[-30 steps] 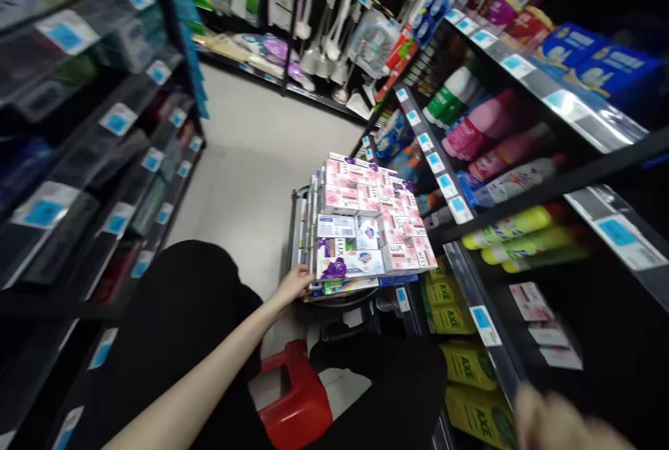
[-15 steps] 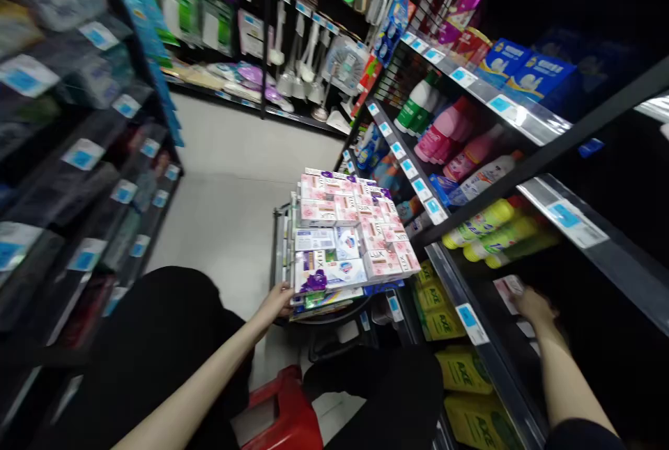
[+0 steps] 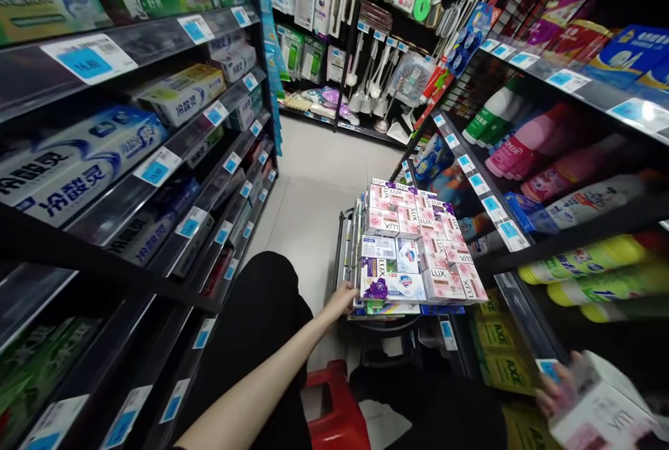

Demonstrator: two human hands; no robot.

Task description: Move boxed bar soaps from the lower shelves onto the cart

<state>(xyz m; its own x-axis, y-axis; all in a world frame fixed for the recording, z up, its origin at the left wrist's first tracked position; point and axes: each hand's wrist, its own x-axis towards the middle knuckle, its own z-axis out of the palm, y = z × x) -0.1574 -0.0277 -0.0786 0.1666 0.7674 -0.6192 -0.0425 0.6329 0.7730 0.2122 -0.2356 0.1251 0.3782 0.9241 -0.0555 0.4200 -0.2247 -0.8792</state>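
Observation:
My left hand is closed on the near left corner of a stack of soap boxes, its thumb at the edge. The stack is mostly pink-and-white LUX boxes, with a few white and purple ones in front, lying on flat colourful packs on a dark cart. At the lower right, my right hand grips white-and-pink LUX soap boxes in front of the right shelf. These boxes are blurred and hide part of the fingers; how many there are I cannot tell.
A red stool stands between my knees. Toothpaste boxes fill the left shelves. To the right are yellow-capped bottles, pink bottles and yellow AXE packs. Brushes hang at the aisle's end.
My right hand has come out from the right shelf toward me, now with LUX soap boxes in it. My left hand stays at the stack's corner. The view has swung left.

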